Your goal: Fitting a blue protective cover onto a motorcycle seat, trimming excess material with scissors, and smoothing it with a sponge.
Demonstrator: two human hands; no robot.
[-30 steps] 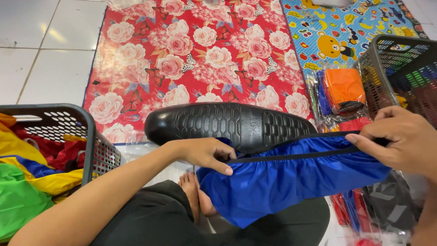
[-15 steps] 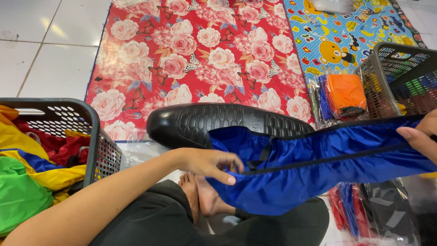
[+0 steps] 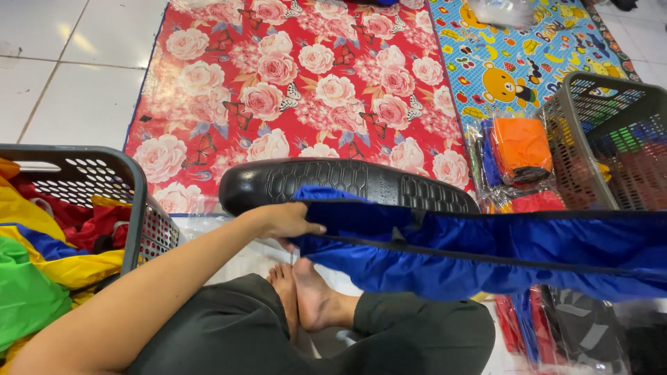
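A blue fabric cover (image 3: 486,253) with a dark elastic band along it is stretched out sideways above my crossed legs. My left hand (image 3: 285,221) pinches its left end, just in front of a long black textured seat pad (image 3: 347,182) lying on the floor. The cover's right end runs off the right edge of the view. My right hand is out of the frame. The cover hides the near right part of the black pad.
A grey basket (image 3: 135,184) with yellow, green and red fabric stands at my left. Another grey basket (image 3: 590,149) stands at the right, with bagged orange and blue items (image 3: 520,149) beside it. A red floral mat (image 3: 306,83) and a cartoon mat (image 3: 514,62) lie ahead.
The blue cover has been pulled out longer and flatter to the right. My right hand has moved out past the right edge. My left hand has stayed at the cover's left end.
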